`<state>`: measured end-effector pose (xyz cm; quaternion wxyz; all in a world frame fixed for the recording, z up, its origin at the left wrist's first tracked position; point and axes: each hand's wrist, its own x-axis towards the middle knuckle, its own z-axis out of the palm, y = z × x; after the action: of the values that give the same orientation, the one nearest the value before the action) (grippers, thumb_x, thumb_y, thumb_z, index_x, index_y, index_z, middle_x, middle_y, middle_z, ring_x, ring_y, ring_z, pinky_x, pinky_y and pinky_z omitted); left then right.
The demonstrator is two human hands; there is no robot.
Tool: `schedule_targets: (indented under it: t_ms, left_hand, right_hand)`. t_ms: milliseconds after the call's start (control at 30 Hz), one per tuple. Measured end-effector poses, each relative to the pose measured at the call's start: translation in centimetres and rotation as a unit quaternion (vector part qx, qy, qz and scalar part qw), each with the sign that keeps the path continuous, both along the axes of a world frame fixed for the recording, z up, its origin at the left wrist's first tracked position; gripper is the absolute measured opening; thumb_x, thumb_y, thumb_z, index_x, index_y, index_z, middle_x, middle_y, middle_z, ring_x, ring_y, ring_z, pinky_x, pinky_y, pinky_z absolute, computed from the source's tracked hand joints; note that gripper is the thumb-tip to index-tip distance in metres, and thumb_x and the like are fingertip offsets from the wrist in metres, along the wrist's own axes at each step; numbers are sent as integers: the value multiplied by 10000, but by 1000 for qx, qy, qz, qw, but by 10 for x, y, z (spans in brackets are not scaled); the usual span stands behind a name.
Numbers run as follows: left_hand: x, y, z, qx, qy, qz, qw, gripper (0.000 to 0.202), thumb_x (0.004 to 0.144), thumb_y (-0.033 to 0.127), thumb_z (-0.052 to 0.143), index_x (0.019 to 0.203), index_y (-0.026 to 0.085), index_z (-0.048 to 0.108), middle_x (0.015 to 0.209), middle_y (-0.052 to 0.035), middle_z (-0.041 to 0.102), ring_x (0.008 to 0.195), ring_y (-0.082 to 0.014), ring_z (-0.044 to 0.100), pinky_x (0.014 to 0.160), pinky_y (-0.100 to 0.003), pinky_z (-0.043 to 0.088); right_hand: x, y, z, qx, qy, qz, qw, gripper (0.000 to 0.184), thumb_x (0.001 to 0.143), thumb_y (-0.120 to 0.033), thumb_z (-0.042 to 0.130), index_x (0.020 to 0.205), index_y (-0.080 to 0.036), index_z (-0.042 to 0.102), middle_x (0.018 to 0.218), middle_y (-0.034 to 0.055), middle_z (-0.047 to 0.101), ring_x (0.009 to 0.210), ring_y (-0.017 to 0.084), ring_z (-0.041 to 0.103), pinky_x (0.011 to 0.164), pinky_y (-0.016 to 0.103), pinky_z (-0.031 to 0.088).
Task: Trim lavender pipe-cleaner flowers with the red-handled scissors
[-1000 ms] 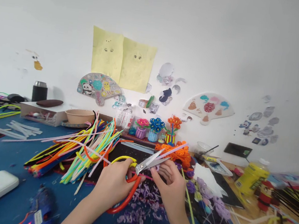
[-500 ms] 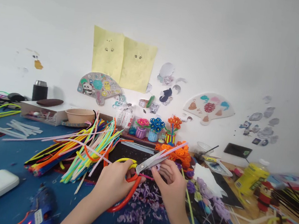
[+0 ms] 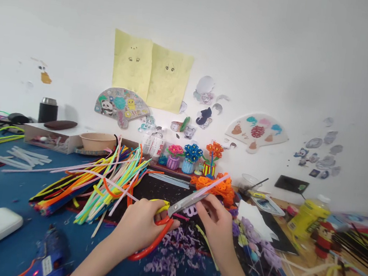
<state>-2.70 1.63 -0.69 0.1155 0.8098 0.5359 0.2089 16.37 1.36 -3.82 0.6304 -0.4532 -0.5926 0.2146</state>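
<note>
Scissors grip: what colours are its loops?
The scissors grip has one orange-red loop and one yellow; head view shows it best.

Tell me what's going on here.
A person is working at a craft table. Their left hand grips scissors, with the blades pointing toward their right hand, which holds a pale pipe cleaner. Purple clippings lie below the hands. A heap of pipe cleaners in many colours lies to the left, and a blue glue gun sits at the lower left.
</note>
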Motion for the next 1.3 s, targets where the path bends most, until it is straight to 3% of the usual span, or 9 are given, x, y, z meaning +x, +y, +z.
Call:
schedule_targets:
  t_ms: [200, 367, 633, 800, 1000, 1167, 1300]
  left_hand:
    - [-3, 3, -6, 3, -8, -42, 999, 355, 798, 556, 489, 673, 224, 506, 578, 41, 556, 546, -138, 524, 493, -224, 226]
    - [-5, 2, -9, -4, -2, -61, 998, 358, 809, 547, 457, 663, 222, 490, 576, 35, 554, 537, -138, 524, 491, -226, 236]
    - [2, -6, -15, -18, 13, -55, 998, 311, 776, 541, 500, 795, 232, 527, 728, -8, 651, 702, -219, 626, 535, -253, 283]
    - [7, -10, -10, -56, 5, -45, 997, 329, 749, 549, 543, 816, 231, 488, 765, -9, 654, 726, -234, 638, 537, -257, 288]
    - [12, -9, -10, -73, 21, -49, 996, 378, 789, 603, 482, 803, 225, 472, 767, -34, 669, 732, -253, 648, 536, -267, 279]
    - [14, -9, -19, -61, 38, -47, 996, 324, 836, 535, 457, 847, 214, 499, 760, -50, 687, 732, -255, 662, 532, -274, 277]
    - [16, -11, -17, -63, 38, -46, 996, 291, 870, 482, 430, 849, 204, 512, 752, -68, 686, 729, -268, 661, 538, -278, 293]
  right_hand:
    - [5, 2, -2, 19, -11, 6, 1000, 200, 788, -357, 641, 827, -167, 692, 852, 72, 678, 822, 228, 616, 724, 316, 505]
    - [4, 0, -1, 7, 3, 21, 1000, 186, 783, -348, 646, 824, -170, 679, 715, 42, 627, 775, 227, 606, 698, 318, 505]
    - [-3, -5, 1, 8, 56, -7, 998, 160, 764, -329, 648, 780, -170, 656, 692, 34, 598, 787, 221, 593, 655, 286, 497]
    - [-7, -7, 2, 15, 35, -18, 999, 152, 772, -298, 630, 684, -176, 615, 653, 18, 579, 769, 214, 593, 698, 303, 488]
    - [-9, -7, 0, 24, 15, -28, 999, 129, 781, -289, 624, 744, -166, 643, 746, 40, 617, 728, 190, 569, 682, 297, 472]
    - [-10, -8, 0, 30, 19, -37, 999, 137, 776, -299, 634, 739, -167, 644, 736, 38, 619, 728, 190, 570, 670, 289, 466]
    - [-10, -7, -1, 34, 20, -45, 998, 121, 770, -287, 635, 742, -170, 647, 742, 37, 624, 725, 189, 570, 656, 283, 461]
